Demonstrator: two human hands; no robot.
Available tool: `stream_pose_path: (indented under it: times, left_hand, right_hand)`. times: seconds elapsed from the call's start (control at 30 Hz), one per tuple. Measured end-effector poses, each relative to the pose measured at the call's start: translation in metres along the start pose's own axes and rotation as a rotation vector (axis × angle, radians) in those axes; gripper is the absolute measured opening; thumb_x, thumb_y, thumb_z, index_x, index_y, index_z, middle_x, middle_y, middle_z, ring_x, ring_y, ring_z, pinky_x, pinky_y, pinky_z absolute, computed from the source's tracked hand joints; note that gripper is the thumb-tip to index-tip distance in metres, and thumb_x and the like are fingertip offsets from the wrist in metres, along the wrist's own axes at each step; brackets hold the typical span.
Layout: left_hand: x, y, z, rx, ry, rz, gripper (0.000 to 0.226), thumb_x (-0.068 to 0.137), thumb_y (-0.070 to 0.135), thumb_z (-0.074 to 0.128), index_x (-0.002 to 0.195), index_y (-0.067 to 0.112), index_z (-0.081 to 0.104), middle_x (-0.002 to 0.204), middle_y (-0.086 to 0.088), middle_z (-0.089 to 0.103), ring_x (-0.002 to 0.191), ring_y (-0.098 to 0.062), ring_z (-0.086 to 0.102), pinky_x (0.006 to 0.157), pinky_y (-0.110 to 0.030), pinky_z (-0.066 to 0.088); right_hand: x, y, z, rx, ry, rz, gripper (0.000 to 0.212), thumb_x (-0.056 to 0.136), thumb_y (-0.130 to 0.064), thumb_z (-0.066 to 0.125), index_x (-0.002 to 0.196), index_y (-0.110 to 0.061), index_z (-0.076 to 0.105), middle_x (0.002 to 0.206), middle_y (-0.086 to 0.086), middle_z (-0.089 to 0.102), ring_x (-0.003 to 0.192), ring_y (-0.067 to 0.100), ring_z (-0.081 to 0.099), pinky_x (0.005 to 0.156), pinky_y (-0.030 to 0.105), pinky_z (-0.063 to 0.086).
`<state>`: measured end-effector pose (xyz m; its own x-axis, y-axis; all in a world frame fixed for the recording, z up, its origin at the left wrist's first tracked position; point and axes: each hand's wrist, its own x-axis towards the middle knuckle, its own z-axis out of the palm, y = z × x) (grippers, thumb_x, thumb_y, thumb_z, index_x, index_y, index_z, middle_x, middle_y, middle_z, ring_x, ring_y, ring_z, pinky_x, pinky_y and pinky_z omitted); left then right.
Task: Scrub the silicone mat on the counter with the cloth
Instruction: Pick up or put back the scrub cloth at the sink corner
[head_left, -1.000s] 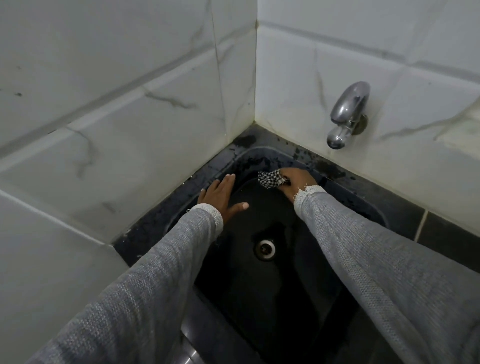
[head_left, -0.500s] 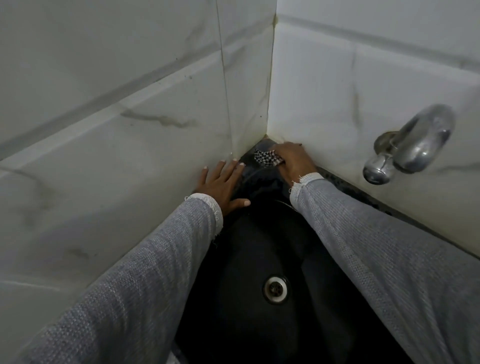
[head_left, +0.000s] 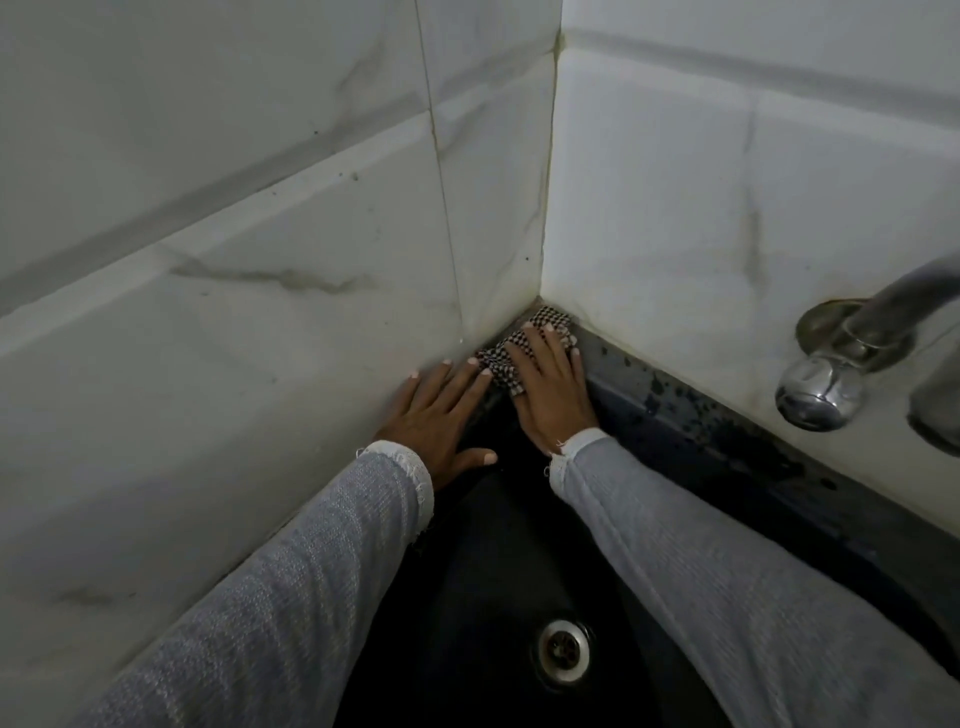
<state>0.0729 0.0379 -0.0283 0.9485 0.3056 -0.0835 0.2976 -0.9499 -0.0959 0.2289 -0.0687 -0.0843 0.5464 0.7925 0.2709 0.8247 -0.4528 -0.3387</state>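
Observation:
A black-and-white checked cloth (head_left: 501, 361) lies in the far corner where the two tiled walls meet, on the dark ledge (head_left: 691, 415) around a black sink. My right hand (head_left: 550, 384) lies flat on the cloth, fingers spread, pressing it into the corner. My left hand (head_left: 441, 421) rests flat, fingers apart, on the sink's left rim against the wall, just left of the cloth. No separate silicone mat can be made out; the dark surfaces look alike.
A black sink basin (head_left: 483, 597) with a metal drain (head_left: 563, 647) lies below my arms. A chrome tap (head_left: 852, 369) juts from the right wall over the ledge. White marbled tiles (head_left: 260, 260) close in left and behind.
My right hand has pushed the cloth from the basin's far edge up into the wall corner and flattened on it. My left hand slid up along the left rim. The camera moved closer.

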Motion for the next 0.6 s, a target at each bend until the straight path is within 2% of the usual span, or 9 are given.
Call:
stream_pose_path:
  times: [0.07,0.2,0.4,0.6]
  left_hand:
    - [-0.001,0.0,0.006,-0.01,-0.008,-0.004,0.101,0.064,0.08,0.004,0.15,0.028,-0.013,0.159,0.008,-0.012,0.147,-0.018,-0.008,0.117,-0.04,-0.004]
    - [-0.003,0.003,0.012,-0.046,-0.035,-0.003,0.094,0.083,0.073,0.036,0.15,0.028,-0.012,0.159,0.008,-0.014,0.147,-0.019,-0.01,0.117,-0.042,-0.004]
    - [-0.007,0.005,0.013,-0.044,-0.038,-0.01,0.094,0.084,0.071,0.038,0.15,0.027,-0.012,0.159,0.007,-0.014,0.147,-0.019,-0.01,0.117,-0.043,-0.003]
    - [-0.019,0.015,0.003,-0.118,-0.087,-0.035,0.093,0.085,0.07,0.038,0.149,0.029,-0.016,0.158,0.007,-0.017,0.146,-0.019,-0.012,0.117,-0.043,-0.004]
  right_hand:
    - [-0.007,0.001,0.003,-0.023,0.0,0.008,0.06,0.086,-0.027,0.043,0.144,-0.021,0.027,0.156,0.005,0.015,0.144,0.026,0.005,0.116,0.051,0.008]
    - [-0.008,0.003,0.007,-0.035,-0.02,0.001,0.061,0.087,-0.037,0.031,0.145,-0.019,0.023,0.156,0.008,0.013,0.144,0.027,0.005,0.116,0.05,0.01]
    - [0.013,0.004,0.007,-0.022,-0.08,0.024,0.064,0.09,-0.039,0.038,0.147,-0.016,0.018,0.157,0.007,0.005,0.144,0.026,-0.003,0.117,0.049,0.004]
    - [0.002,0.0,-0.016,-0.063,-0.139,0.017,0.078,0.086,-0.061,0.034,0.149,-0.023,0.007,0.158,0.002,-0.006,0.144,0.022,-0.011,0.116,0.045,-0.005]
